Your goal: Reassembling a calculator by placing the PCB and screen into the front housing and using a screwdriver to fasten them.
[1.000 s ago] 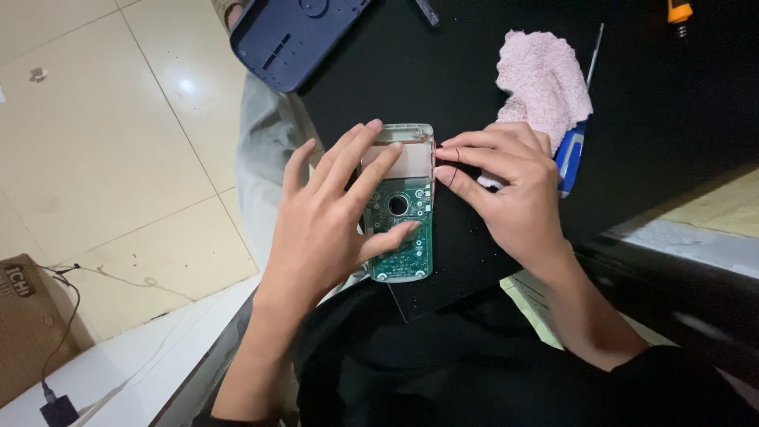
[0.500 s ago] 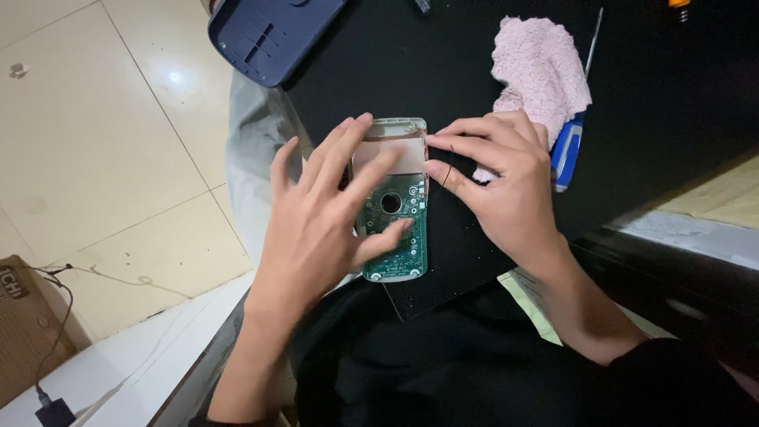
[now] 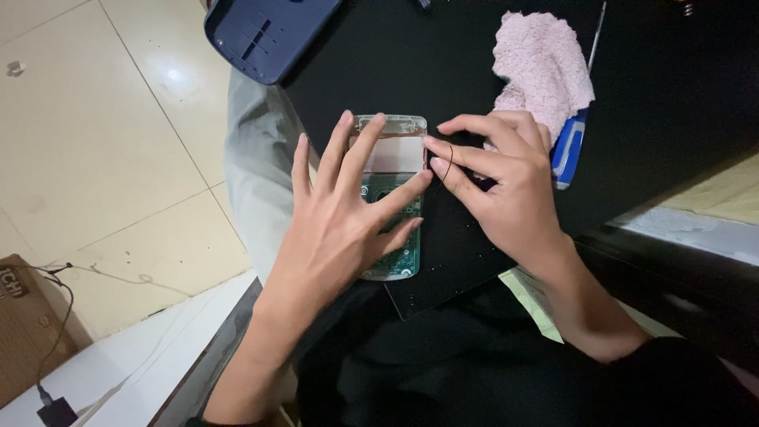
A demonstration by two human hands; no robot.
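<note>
A green circuit board (image 3: 393,198) with a pale screen panel at its far end lies on the black table (image 3: 411,71). My left hand (image 3: 344,213) rests flat on the board, fingers spread, pressing it down. My right hand (image 3: 498,186) sits at the board's right edge, thumb and forefinger pinched on a thin dark wire (image 3: 444,162) next to the screen panel.
A dark blue plastic back cover (image 3: 269,32) lies at the table's far left corner. A pink cloth (image 3: 541,67) and a blue-handled screwdriver (image 3: 571,142) lie behind my right hand. Tiled floor and a cardboard box (image 3: 24,324) are at left.
My left hand has slid slightly up the board, and my right fingers have closed in on the board's right edge by the screen.
</note>
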